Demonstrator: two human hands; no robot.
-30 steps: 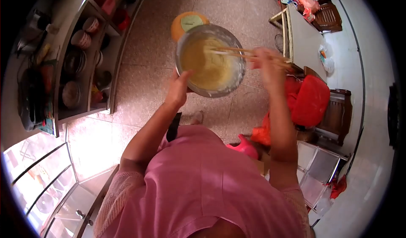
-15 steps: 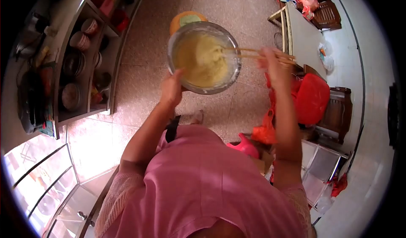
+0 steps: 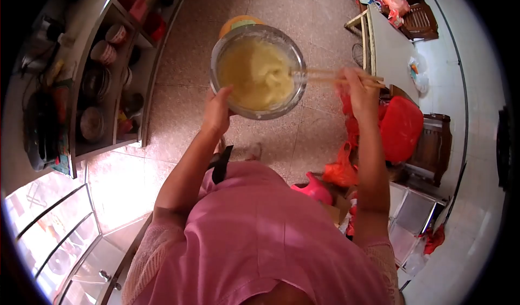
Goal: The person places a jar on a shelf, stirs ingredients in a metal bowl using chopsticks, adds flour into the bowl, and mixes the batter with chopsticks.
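Observation:
My left hand [image 3: 218,111] grips the lower left rim of a round metal bowl [image 3: 299,91], with the thumb over the edge and the other fingers hidden beneath. Inside lies a thick, pale yellow batter [image 3: 265,75], heaped toward the right side. My right hand [image 3: 357,85] is closed around a pair of long wooden chopsticks [image 3: 325,75]. Their far ends reach over the bowl's right rim into the batter and are blurred. The bowl is held up in the air, over the tiled floor.
Stacked bowls [image 3: 103,53] fill a shelf unit [image 3: 116,72] on the left. Beyond the bowl is an orange round thing with a green top [image 3: 234,24]. At right are a pale table [image 3: 392,50], a red stool or chair seat [image 3: 402,126], a wooden chair [image 3: 433,142] and red bags [image 3: 341,167].
The bowl and my left hand have shifted slightly left and up. My right hand has moved a little right with the chopsticks, and the batter's surface has changed shape.

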